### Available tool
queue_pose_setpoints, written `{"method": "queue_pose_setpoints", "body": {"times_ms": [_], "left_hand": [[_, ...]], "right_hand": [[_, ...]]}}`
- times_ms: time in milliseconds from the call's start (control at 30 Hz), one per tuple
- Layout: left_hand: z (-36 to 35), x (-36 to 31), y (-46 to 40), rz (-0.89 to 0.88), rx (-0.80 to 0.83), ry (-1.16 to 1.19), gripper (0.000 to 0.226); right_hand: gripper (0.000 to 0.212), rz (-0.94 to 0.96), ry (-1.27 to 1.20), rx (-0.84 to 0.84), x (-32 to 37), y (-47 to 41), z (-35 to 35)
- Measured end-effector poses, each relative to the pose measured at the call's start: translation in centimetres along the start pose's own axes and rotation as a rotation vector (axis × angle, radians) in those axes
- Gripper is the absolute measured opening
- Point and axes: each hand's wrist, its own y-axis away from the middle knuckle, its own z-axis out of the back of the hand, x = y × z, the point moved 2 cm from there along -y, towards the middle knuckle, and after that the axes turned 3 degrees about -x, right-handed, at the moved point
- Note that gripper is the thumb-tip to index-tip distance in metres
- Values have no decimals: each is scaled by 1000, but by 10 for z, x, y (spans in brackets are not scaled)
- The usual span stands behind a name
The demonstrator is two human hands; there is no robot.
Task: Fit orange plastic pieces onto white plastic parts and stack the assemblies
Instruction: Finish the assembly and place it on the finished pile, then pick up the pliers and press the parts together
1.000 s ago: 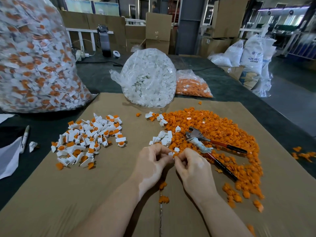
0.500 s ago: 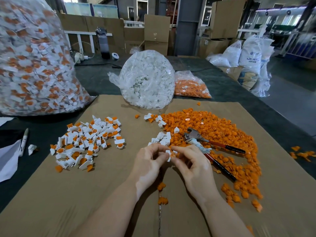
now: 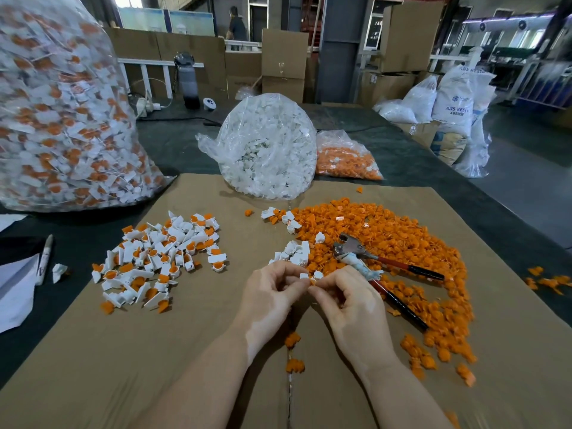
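Far left: large clear bag of finished white-and-orange assemblies, bulging, standing on the dark table; marker pen and white paper at the table edge. Left of centre, on the cardboard sheet: loose heap of fitted assemblies, scattered rather than stacked. Centre rear: clear bag of white plastic parts, well filled, with smaller bag of orange pieces just beside it. Centre front: left hand, fingers curled, pinching a white plastic part; right hand, fingers curled, pinching a small orange piece against that part; seating of the piece not discernible. Just behind the hands: small cluster of unfitted white parts. Right: broad spread of loose orange pieces, with red-handled pliers lying on it. Progress, as judged: one fitting in hand; a large bag and a modest heap done; most of the white bag and the whole orange spread left; tidy stacking not yet evident.
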Motion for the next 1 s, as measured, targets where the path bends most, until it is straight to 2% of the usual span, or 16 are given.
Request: {"method": "queue_pose_setpoints", "body": {"times_ms": [100,233,433,867,933,1000], "left_hand": [[1,0,1,-25,12,6,7],[2,-2,2,-45,52,10,8],[2,-3,1,-67,59,-6,7],[2,-1,0,-63,30,-28,8],[2,-2,0,-52,2,-21,8],[1,-2,-2,-28,-29,-6,11]], "right_hand": [[8,3,-27,2,-1,-1,1],[23,4,-90,49,0,-1,1],[15,2,-79,21,1,-2,2],[18,-11,-61,31,0,-3,2],[23,-55,-34,16,0,-2,5],[30,-119,100,-30,-3,-4,11]]}}
